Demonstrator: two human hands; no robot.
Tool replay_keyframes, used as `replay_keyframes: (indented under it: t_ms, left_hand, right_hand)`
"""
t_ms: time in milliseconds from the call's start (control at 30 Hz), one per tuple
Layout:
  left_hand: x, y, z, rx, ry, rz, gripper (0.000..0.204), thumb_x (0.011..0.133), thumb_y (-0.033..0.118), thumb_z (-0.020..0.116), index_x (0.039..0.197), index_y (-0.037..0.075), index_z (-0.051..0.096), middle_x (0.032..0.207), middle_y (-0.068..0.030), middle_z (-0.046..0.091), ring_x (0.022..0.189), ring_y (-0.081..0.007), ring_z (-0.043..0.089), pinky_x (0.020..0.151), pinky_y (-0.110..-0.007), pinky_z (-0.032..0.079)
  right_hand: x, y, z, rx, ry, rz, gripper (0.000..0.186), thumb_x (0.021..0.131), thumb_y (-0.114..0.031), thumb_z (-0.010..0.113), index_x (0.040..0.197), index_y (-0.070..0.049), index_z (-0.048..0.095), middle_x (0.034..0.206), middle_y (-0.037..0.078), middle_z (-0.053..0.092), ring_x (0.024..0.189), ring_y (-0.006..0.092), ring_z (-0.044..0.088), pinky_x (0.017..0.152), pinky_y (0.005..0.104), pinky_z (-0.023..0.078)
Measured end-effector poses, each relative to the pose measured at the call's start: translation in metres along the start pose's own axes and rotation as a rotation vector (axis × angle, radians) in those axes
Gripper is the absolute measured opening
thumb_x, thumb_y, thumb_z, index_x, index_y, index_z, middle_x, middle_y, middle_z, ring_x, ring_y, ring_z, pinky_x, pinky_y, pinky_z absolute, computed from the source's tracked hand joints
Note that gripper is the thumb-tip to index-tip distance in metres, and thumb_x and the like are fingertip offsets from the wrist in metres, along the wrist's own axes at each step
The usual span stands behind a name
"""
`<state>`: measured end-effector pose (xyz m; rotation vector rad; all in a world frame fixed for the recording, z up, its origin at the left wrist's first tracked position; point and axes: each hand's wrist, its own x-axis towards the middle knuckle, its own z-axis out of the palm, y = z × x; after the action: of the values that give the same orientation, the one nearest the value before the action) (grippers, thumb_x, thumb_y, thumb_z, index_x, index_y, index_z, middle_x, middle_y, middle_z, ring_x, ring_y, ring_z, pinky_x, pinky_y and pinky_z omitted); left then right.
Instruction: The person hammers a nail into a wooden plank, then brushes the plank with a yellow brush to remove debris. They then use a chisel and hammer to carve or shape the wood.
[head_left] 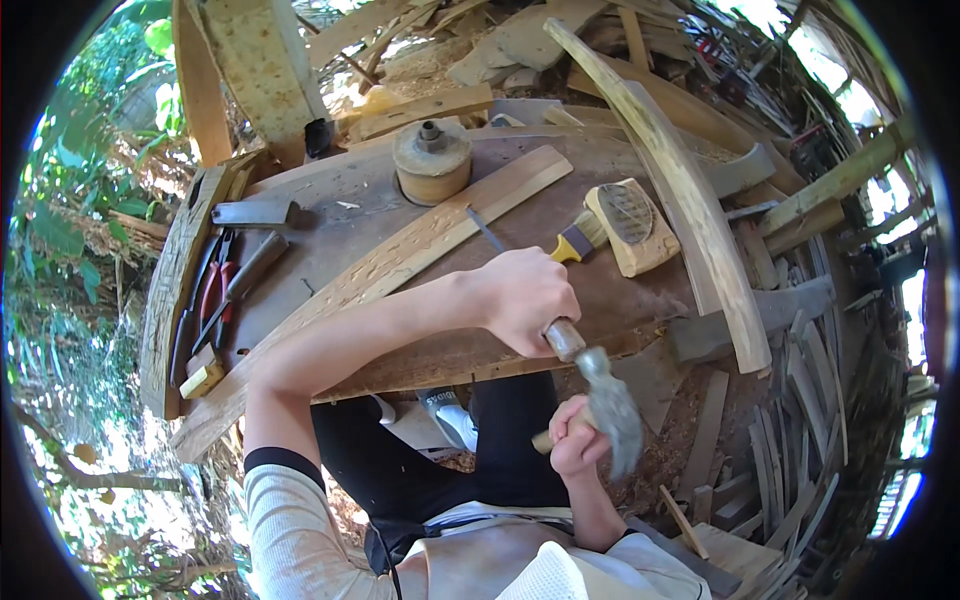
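A long wooden board (375, 265) with rows of carved marks lies slantwise across the worktable (330, 210). My left hand (530, 300) is closed around a chisel (566, 340); its wooden handle end sticks out of the fist, and its thin metal blade reaches to the board's near edge. Whether the tip bites into the wood I cannot tell. In my right hand (577, 440) is a hammer (613, 412), gripped by its wooden handle. Its metal head, blurred by motion, is beside the chisel's handle end. Contact between them is unclear.
A yellow-and-black brush (574, 243) leans by a wooden block (632, 228). A round wooden piece with a metal fitting (432, 160) stands behind the board. Red-handled pliers (218, 285) and a mallet-like tool (240, 282) lie left. A long curved timber (670, 170) crosses at right.
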<state>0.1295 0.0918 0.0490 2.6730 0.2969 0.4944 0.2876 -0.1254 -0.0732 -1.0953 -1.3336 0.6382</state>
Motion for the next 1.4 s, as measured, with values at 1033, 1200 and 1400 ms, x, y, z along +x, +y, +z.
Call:
replay_keyframes:
  t_ms: [1033, 1200, 1400]
  left_hand:
    - [0.031, -0.009, 0.009, 0.093, 0.256, -0.089, 0.021, 0.065, 0.022, 0.074, 0.061, 0.011, 0.056, 0.054, -0.0122, 0.056, 0.055, -0.0378, 0.061, 0.052, -0.047, 0.048]
    - [0.050, -0.008, -0.005, 0.038, 0.279, -0.168, 0.019, 0.072, 0.020, 0.072, 0.064, 0.007, 0.060, 0.059, -0.0157, 0.060, 0.056, -0.0376, 0.062, 0.054, -0.046, 0.049]
    - [-0.012, 0.004, -0.032, -0.091, 0.272, 0.089, 0.011, 0.071, 0.006, 0.070, 0.069, 0.004, 0.060, 0.058, -0.0123, 0.056, 0.052, -0.0329, 0.057, 0.051, -0.042, 0.046]
  right_hand:
    - [0.013, -0.012, 0.004, 0.373, 0.099, 0.398, 0.046, 0.110, -0.049, 0.045, 0.103, -0.005, 0.051, 0.062, -0.001, 0.044, 0.045, 0.0063, 0.042, 0.039, 0.0235, 0.039]
    - [0.003, -0.009, 0.003, 0.389, -0.008, 0.449, 0.037, 0.112, -0.041, 0.045, 0.106, -0.006, 0.050, 0.066, -0.004, 0.044, 0.048, 0.0033, 0.040, 0.041, 0.0209, 0.038]
    - [0.011, -0.015, 0.004, 0.369, -0.018, 0.485, 0.020, 0.108, -0.019, 0.057, 0.093, -0.007, 0.056, 0.067, -0.006, 0.049, 0.052, 0.0018, 0.045, 0.045, 0.0203, 0.036]
